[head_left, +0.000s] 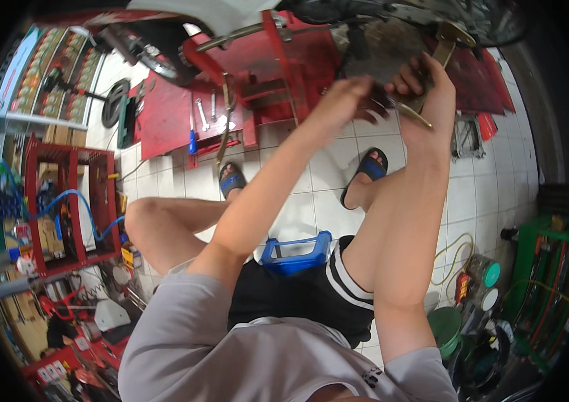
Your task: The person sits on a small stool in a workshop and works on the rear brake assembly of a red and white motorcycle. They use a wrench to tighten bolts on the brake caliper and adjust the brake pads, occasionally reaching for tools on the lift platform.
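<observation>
My left hand (348,102) reaches in from the left below the raised motorcycle (392,13). Its fingertips look dark with grease and are smeared by motion, so its grip is unclear. Close beside it, my right hand (430,84) has its fingers curled inward, also darkened. Whatever those fingers hold is too small or hidden to name. A gold-coloured metal bar (416,116) shows just under the right hand's fingers, by the wrist. Above that hand is a gold-coloured bracket (457,35) near the motorcycle's underside.
A red lift platform (164,114) carries wrenches (202,115) and a blue-handled screwdriver (192,143). A blue plastic stool (298,251) is under me. Red shelving (73,208) stands left. At right are a green rack (539,268), jars and a green bucket (444,328).
</observation>
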Demonstrator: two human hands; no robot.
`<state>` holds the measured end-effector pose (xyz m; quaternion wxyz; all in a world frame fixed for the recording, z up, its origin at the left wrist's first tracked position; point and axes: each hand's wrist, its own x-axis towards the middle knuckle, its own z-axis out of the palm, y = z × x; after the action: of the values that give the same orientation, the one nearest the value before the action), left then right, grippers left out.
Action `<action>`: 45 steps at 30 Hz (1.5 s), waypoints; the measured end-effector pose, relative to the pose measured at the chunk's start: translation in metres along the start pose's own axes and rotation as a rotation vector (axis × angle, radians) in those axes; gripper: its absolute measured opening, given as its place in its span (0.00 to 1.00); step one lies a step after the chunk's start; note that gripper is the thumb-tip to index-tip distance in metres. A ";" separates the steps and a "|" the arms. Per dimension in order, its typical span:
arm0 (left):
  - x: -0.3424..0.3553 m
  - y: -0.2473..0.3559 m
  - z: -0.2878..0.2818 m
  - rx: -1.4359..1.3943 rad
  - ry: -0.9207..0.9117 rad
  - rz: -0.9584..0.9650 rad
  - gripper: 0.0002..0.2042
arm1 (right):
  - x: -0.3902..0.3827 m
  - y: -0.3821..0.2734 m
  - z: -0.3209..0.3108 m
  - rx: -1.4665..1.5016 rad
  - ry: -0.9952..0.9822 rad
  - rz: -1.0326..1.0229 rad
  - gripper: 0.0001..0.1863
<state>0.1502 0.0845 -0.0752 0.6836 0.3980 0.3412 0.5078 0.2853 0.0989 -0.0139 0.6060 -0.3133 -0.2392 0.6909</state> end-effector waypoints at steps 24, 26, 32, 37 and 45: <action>-0.205 0.026 -0.299 -0.201 1.086 0.172 0.15 | -0.043 0.098 0.077 -1.334 -1.019 0.117 0.18; -0.197 -0.015 -0.350 -0.230 1.127 0.049 0.14 | -0.038 0.101 0.079 -1.367 -1.027 0.111 0.18; -0.145 -0.090 -0.379 -0.152 1.094 -0.243 0.16 | -0.025 0.100 0.061 -1.466 -0.930 0.121 0.18; -0.126 -0.107 -0.423 -0.052 1.068 -0.279 0.17 | -0.022 0.096 0.053 -1.560 -0.874 0.099 0.18; -0.115 -0.086 -0.437 0.740 1.422 -0.484 0.18 | -0.019 0.083 0.038 -1.678 -0.813 0.154 0.17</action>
<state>-0.2234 0.0451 -0.3417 0.2207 0.0972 0.9119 0.3321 0.2015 0.0696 -0.0442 0.0039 -0.3975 -0.8320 0.3869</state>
